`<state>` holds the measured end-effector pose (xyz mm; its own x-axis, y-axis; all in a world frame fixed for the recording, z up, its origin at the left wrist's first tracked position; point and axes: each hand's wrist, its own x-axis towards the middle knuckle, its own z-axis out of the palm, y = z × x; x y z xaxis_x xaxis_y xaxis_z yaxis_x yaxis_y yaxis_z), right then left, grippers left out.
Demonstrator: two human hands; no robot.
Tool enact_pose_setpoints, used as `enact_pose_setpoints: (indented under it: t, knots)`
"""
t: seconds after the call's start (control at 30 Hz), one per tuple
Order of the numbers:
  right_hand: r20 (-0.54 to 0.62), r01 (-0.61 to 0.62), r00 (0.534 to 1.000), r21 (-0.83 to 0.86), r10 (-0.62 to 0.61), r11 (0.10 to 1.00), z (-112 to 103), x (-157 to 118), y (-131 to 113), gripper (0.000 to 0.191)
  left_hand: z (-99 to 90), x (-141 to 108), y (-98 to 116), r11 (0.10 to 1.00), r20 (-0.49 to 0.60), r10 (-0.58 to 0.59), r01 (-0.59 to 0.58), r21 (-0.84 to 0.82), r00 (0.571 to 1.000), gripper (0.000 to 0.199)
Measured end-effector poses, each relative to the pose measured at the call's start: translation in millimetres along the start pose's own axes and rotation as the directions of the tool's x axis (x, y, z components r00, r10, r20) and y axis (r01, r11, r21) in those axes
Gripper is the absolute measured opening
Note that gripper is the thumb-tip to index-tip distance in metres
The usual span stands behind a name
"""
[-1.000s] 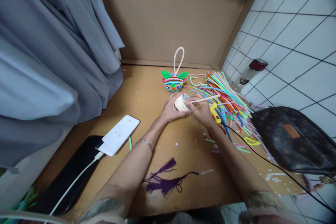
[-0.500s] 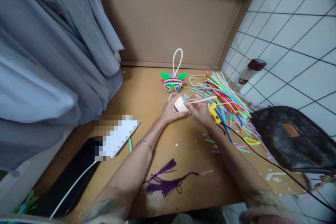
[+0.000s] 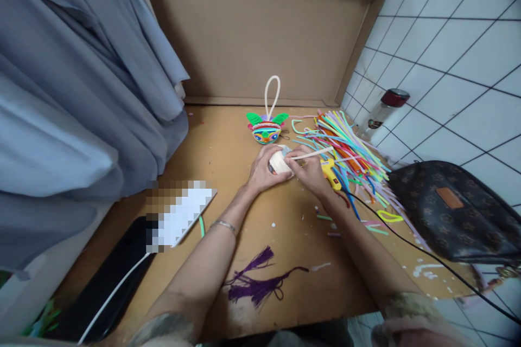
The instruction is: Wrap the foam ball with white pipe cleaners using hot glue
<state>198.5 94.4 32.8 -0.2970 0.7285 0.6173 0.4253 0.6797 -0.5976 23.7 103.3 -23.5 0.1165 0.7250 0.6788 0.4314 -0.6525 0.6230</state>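
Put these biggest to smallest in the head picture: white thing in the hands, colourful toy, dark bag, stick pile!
1. Dark bag
2. Stick pile
3. Colourful toy
4. White thing, though it's partly covered

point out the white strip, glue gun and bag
White strip (image 3: 313,153), head view: middle of its exposed length.
Glue gun (image 3: 330,173), head view: yellow body.
Bag (image 3: 464,225), head view: dark front.
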Motion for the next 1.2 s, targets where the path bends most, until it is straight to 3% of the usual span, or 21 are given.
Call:
enact_pose_setpoints:
  t: [0.43, 0.63, 0.8, 0.97, 1.2]
  knots:
    - [-0.027, -0.022, 0.999, -0.002, 0.022, 1.000, 1.1, 0.2, -1.6, 0.036, 2.1, -3.9, -4.6, 0.993, -0.029, 0.116, -0.116, 0.017, 0.993, 0.063]
    - [-0.027, -0.056, 0.998, 0.008, 0.057, 0.998, 0.7, -0.3, -3.7, 0.036, 0.0, -5.6, 1.0, 0.992, 0.050, 0.063, -0.068, 0.104, 0.997, 0.080]
    - [-0.039, -0.046, 0.998, -0.005, 0.046, 0.999, 2.9, -0.7, -1.3, 0.032, 0.0, -6.6, 3.9, 0.971, 0.038, 0.105, -0.111, 0.211, 0.994, 0.097]
    - [-0.054, -0.049, 0.997, -0.037, 0.047, 0.998, 6.3, -2.2, 2.2, 0.027, 2.6, -7.2, 4.9, 0.952, 0.023, 0.086, -0.089, 0.292, 0.996, 0.100]
    - [-0.063, -0.080, 0.995, -0.039, 0.078, 0.996, 8.7, -3.8, -0.3, 0.024, 8.0, -7.9, 9.0, 0.971, 0.018, 0.063, -0.065, 0.229, 0.998, 0.091]
